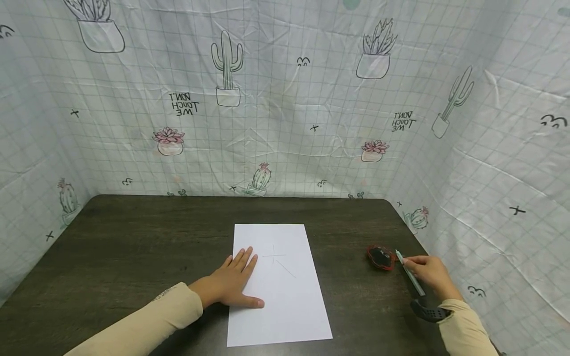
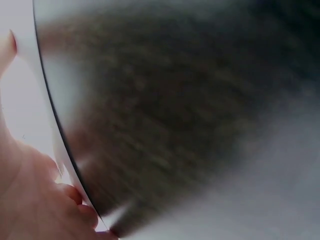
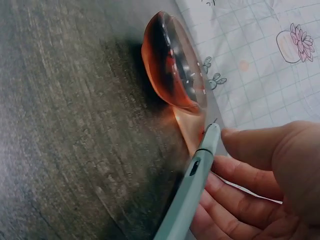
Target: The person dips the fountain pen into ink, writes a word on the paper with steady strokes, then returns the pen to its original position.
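My left hand is spread over the left side of a white sheet of paper, fingers pointing away and thumb out to the right. The sheet bears a thin cross and a slanted line. Over at the right, my right hand pinches a pale green pen near its tip end. In the right wrist view the pen runs between thumb and fingers. Just beyond its tip lies a glossy red-orange, rounded thing with a dark face and a handle-like stem, its exact kind unclear.
The dark wooden table ends at a patterned cloth hanging behind it and along both sides. A black band sits on the right wrist. Most of the left wrist view is blurred.
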`<state>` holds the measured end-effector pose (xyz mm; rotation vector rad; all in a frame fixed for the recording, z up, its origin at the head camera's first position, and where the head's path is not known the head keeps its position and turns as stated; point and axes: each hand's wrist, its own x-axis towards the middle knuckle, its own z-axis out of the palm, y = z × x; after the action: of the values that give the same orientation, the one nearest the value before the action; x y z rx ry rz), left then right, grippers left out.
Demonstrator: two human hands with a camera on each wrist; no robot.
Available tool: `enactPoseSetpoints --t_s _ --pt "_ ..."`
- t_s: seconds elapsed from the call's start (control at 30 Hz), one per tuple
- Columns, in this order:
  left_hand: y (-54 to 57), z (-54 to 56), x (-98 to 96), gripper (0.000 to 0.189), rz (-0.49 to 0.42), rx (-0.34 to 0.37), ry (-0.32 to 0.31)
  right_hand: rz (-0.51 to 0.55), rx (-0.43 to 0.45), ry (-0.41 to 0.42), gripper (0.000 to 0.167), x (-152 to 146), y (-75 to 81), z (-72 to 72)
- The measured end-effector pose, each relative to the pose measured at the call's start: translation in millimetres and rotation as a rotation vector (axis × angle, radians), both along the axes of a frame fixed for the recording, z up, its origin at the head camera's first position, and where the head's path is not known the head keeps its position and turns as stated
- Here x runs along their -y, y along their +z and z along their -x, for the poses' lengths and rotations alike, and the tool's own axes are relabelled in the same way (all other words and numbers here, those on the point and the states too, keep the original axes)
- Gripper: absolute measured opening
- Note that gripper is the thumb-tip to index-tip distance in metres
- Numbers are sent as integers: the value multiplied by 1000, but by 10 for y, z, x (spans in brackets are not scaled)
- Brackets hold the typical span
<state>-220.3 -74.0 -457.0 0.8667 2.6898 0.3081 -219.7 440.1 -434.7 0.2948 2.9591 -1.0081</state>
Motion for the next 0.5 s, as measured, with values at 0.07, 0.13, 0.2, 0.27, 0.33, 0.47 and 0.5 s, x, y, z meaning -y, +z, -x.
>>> enactPoseSetpoints --t_s 0.07,0.13,0.2,0.27,0.33,0.47,0.5 --pt "-4 4 4 114 -8 3 3 10 0 2 48 10 12 15" --pt "-19 10 9 114 -11 5 4 5 1 2 51 23 30 27" --pt "-32 18 14 115 -19 10 7 -3 6 -1 55 43 58 34" --pt "-45 37 18 116 -36 9 18 -22 5 7 58 74 98 39" --pt "-39 67 22 116 -64 6 33 -44 -15 27 60 120 163 48" --pt "99 144 40 112 -144 -4 71 -97 -130 96 55 236 325 80" --pt "152 166 53 110 -155 -14 79 -116 -167 117 53 266 374 90"
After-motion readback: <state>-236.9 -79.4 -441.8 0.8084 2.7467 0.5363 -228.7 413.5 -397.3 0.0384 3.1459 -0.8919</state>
